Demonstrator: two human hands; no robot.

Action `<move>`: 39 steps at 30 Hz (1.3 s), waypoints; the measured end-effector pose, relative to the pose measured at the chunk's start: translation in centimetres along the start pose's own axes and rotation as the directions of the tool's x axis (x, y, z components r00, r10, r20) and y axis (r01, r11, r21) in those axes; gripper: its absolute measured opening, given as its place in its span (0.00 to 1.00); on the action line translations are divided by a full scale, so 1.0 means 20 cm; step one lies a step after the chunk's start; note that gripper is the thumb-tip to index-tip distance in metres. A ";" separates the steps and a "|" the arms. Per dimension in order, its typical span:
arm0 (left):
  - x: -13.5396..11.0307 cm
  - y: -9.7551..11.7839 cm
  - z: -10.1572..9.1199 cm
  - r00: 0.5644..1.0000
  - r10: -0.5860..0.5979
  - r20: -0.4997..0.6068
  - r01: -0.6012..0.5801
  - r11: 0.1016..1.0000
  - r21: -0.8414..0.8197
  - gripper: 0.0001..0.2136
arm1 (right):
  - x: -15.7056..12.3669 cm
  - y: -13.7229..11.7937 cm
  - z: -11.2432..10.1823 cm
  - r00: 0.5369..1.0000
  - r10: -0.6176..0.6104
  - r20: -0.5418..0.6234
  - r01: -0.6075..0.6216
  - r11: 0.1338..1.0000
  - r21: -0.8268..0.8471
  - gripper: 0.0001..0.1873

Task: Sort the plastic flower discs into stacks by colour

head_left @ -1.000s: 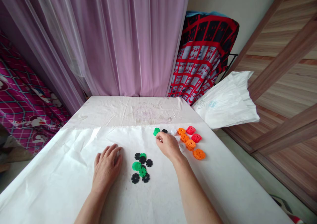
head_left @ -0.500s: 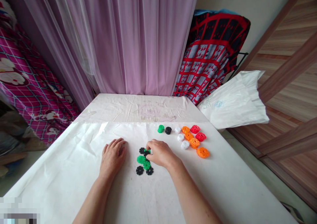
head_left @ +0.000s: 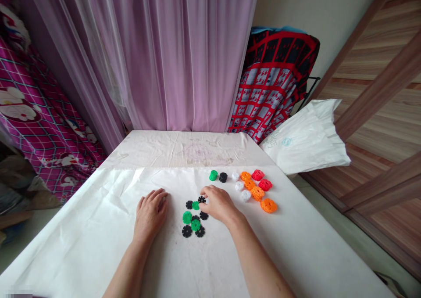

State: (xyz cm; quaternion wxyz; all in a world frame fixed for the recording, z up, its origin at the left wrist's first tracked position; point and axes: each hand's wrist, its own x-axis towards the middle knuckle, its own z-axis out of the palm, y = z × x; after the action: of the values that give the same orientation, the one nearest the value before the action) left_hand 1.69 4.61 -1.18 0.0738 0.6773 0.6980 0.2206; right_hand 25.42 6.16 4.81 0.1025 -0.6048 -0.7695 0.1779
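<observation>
My left hand lies on the white cloth, fingers loosely spread, with nothing in it. To its right is a loose cluster of flat, notched plastic snowflake discs. Among them are a green disc, another green disc, and black discs such as one at the near left. My right hand is at the far right of this cluster. Its thumb and forefinger close on a black disc, partly covered by the fingertips. A green disc and a black disc lie close beside that hand.
Farther back stand a green stack and a black stack. Right of them are white stacks, orange stacks and red stacks. A white plastic bag rests by the table's right edge. A purple curtain hangs behind.
My right hand has shifted slightly right, and the discs at the far end of the cluster are more spread out, with more of the green one showing. My left hand stays in place.
</observation>
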 end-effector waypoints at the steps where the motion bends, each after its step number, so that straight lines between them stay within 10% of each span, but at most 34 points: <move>1: 0.00 0.00 0.00 1.000 -0.003 0.002 0.003 1.000 0.000 0.17 | 0.01 0.04 -0.03 0.998 0.036 -0.049 -0.036 0.999 0.011 0.14; 8: 0.00 -0.01 0.02 1.000 0.010 -0.020 -0.010 1.000 -0.003 0.17 | 0.13 0.29 -0.18 0.899 0.266 -0.349 -0.297 0.954 -0.037 0.13; 39: 0.00 0.00 0.01 0.999 0.000 -0.032 0.000 1.000 -0.008 0.16 | 0.29 0.32 -0.30 0.989 0.150 -0.013 -0.146 0.936 -0.321 0.16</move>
State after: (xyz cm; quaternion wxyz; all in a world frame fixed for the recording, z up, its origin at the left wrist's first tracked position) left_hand 1.79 4.63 -1.30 0.0654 0.6735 0.6981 0.2341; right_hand 31.90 13.95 7.49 -0.0154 -0.6684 -0.7411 0.0612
